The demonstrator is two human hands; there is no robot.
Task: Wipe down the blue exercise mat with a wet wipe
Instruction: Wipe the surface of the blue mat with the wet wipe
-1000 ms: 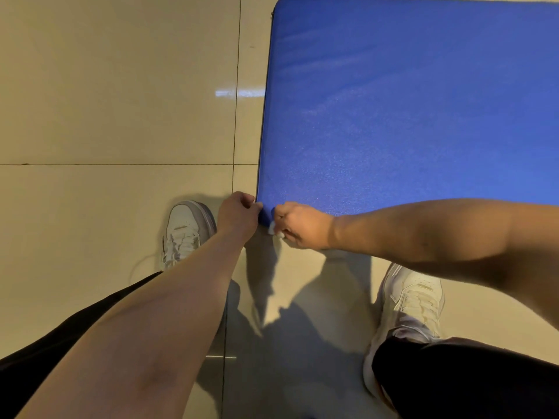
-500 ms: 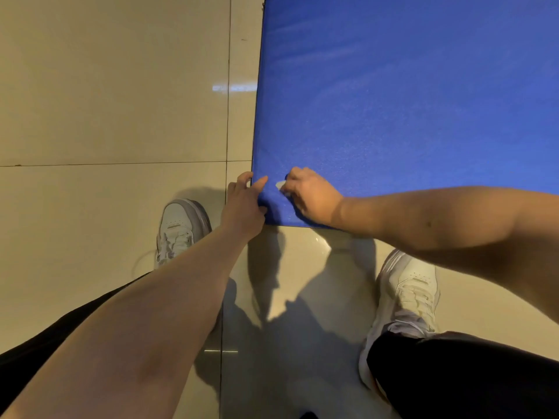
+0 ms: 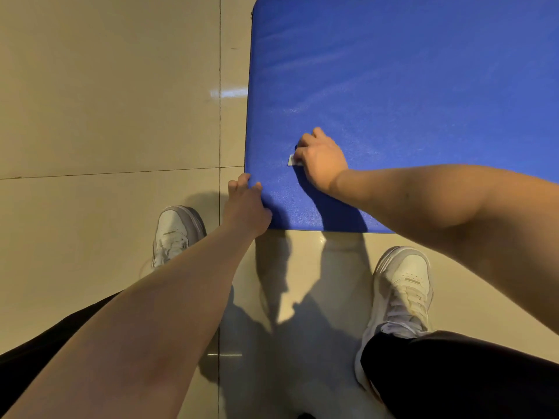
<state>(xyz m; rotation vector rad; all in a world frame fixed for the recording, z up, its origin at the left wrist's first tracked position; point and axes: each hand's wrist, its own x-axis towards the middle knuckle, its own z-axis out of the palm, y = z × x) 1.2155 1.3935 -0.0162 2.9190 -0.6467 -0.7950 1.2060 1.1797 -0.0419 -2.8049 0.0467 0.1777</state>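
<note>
The blue exercise mat (image 3: 408,86) lies flat on the tiled floor and fills the upper right of the head view. My right hand (image 3: 322,160) rests on the mat near its near-left corner, fingers curled over a small white wet wipe (image 3: 292,160) that peeks out at the fingertips. My left hand (image 3: 246,204) grips the mat's near-left corner, fingers hooked on the left edge and thumb on top. Most of the wipe is hidden under my right hand.
Glossy beige floor tiles (image 3: 106,101) surround the mat on the left and near side. My two white sneakers (image 3: 175,234) (image 3: 402,285) stand just short of the mat's near edge, with dark trouser legs at the bottom corners.
My right hand has slid with the wipe from the mat's near-left corner farther onto its surface. My left hand has stayed at the corner, now gripping the left edge. The view has shifted.
</note>
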